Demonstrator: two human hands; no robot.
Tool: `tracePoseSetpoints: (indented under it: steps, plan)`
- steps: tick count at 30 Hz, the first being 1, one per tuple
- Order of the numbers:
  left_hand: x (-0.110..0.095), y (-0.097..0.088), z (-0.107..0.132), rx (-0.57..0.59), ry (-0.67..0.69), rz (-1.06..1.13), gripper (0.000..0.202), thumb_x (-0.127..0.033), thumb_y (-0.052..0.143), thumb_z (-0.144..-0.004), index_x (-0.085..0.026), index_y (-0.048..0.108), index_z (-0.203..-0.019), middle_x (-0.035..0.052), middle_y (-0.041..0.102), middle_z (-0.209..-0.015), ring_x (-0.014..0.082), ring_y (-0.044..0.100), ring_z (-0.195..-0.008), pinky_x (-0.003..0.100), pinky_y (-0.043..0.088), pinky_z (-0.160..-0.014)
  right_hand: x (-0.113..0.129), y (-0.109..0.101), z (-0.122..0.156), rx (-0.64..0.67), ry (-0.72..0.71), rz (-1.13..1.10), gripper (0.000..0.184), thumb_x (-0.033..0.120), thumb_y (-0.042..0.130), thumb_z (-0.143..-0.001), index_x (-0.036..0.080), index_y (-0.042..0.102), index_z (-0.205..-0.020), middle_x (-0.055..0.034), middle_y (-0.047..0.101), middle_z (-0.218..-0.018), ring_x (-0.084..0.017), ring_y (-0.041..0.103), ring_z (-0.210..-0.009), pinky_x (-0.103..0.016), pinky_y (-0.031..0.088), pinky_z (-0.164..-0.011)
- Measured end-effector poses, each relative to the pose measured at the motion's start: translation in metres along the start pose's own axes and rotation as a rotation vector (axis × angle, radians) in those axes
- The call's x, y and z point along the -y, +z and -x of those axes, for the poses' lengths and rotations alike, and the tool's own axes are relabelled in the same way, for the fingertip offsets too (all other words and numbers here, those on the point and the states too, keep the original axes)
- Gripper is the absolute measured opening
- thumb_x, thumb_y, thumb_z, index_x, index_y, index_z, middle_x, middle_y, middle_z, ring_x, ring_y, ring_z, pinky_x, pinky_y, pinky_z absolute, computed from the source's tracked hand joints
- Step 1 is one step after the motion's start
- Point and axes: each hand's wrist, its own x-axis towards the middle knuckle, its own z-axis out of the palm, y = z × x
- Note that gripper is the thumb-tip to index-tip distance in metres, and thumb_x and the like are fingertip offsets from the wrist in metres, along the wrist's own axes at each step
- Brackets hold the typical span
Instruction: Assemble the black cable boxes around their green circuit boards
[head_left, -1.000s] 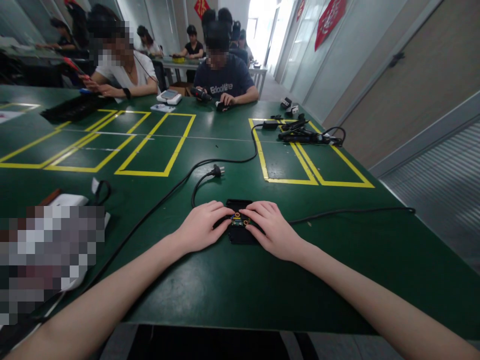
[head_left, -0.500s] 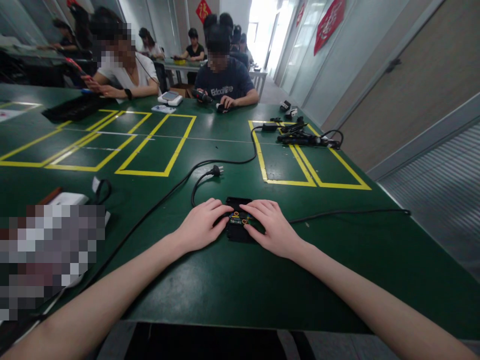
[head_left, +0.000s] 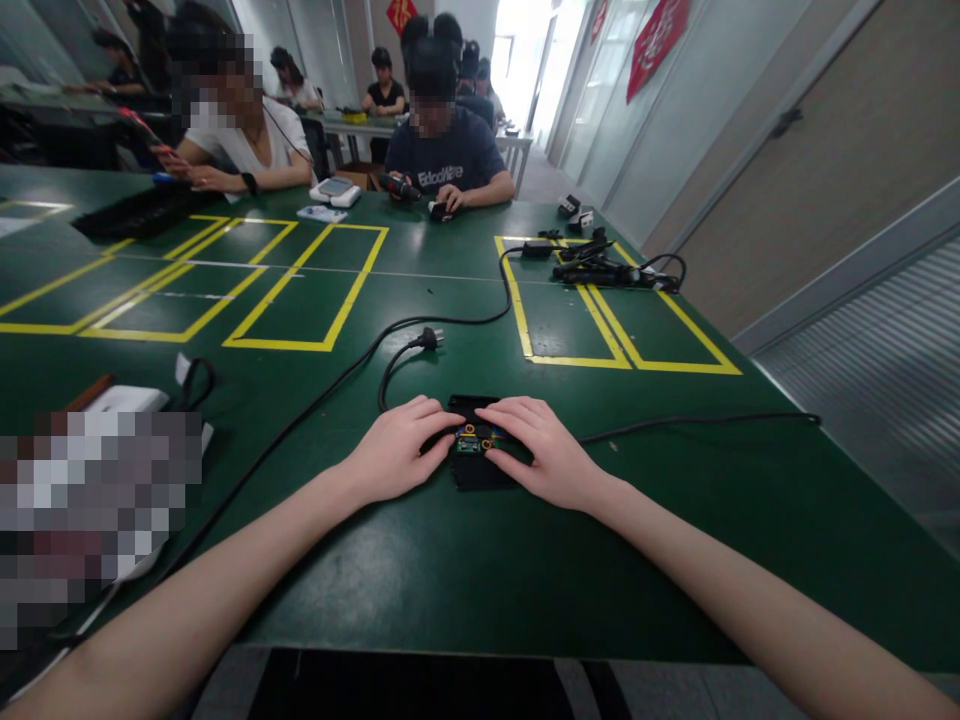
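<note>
A small green circuit board point(head_left: 469, 444) with copper-coloured rings lies between my hands, over an opened black plastic case point(head_left: 484, 476). Thumb and fingers of my left hand point(head_left: 397, 447) pinch the board's left end, where a black cord with a plug point(head_left: 430, 340) runs out from behind the hand. From the other side, my right hand point(head_left: 546, 452) is closed on the board's right end and covers part of it. A black cable point(head_left: 697, 421) comes out past this hand toward the right. My fingers hide exactly where the cords meet the board.
Another black cord point(head_left: 352, 375) crosses the green table point(head_left: 360, 590) to an adapter point(head_left: 537, 249). Bundled black cables point(head_left: 600, 268) lie within yellow tape outlines at the back right. A blurred-out pile point(head_left: 97, 500) is at left. Two people sit opposite; one holds a power screwdriver point(head_left: 400, 187).
The view has shifted slightly. More of the green board shows between my fingers, which seems tilted a little toward me. Both hands keep their hold.
</note>
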Motion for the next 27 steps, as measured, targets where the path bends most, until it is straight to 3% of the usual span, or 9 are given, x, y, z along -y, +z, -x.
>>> tracePoseSetpoints:
  steps: [5, 10, 16, 23, 27]
  plan:
    - [0.001, -0.002, -0.001, -0.021, -0.008, 0.002, 0.02, -0.02, 0.056, -0.1, -0.019, 0.067, -0.117, 0.0056, 0.072, -0.098, 0.0209, 0.067, -0.092, 0.033, 0.056, -0.081, -0.009, -0.017, 0.0, -0.037, 0.003, 0.033, 0.024, 0.021, 0.058, -0.098, 0.019, 0.065, -0.12, -0.0138, 0.07, -0.117, -0.029, 0.065, -0.108, -0.046, 0.056, -0.091]
    - [0.003, -0.006, 0.0, 0.004, -0.097, 0.017, 0.007, -0.024, 0.061, -0.097, -0.02, 0.064, -0.102, 0.0018, 0.07, -0.093, 0.018, 0.067, -0.081, 0.028, 0.051, -0.07, -0.027, -0.036, 0.003, 0.106, -0.027, 0.058, 0.001, 0.02, 0.065, -0.091, 0.021, 0.065, -0.089, -0.0099, 0.068, -0.101, -0.025, 0.062, -0.093, -0.041, 0.053, -0.081]
    - [0.003, -0.007, -0.001, 0.038, -0.113, 0.004, 0.01, -0.026, 0.059, -0.098, -0.02, 0.066, -0.093, 0.0005, 0.068, -0.087, 0.0152, 0.063, -0.072, 0.026, 0.046, -0.063, -0.033, -0.036, 0.002, 0.16, -0.026, 0.044, 0.014, 0.022, 0.057, -0.099, 0.021, 0.059, -0.085, -0.0081, 0.068, -0.091, -0.023, 0.059, -0.087, -0.037, 0.048, -0.078]
    - [0.001, -0.009, -0.002, -0.012, -0.113, 0.102, 0.009, -0.021, 0.055, -0.093, -0.019, 0.064, -0.095, 0.0024, 0.068, -0.09, 0.0158, 0.064, -0.075, 0.026, 0.05, -0.065, -0.031, -0.037, 0.005, 0.194, 0.076, -0.031, 0.017, 0.027, 0.051, -0.102, 0.021, 0.055, -0.086, 0.0016, 0.059, -0.068, -0.014, 0.05, -0.055, -0.026, 0.038, -0.057]
    - [-0.002, -0.011, -0.001, -0.049, -0.063, 0.147, 0.008, -0.02, 0.055, -0.091, -0.019, 0.063, -0.093, 0.0023, 0.068, -0.086, 0.0156, 0.064, -0.075, 0.025, 0.049, -0.065, -0.029, -0.039, 0.007, 0.194, 0.087, -0.056, 0.02, 0.03, 0.054, -0.101, 0.021, 0.055, -0.083, 0.0046, 0.055, -0.06, -0.011, 0.047, -0.048, -0.024, 0.034, -0.052]
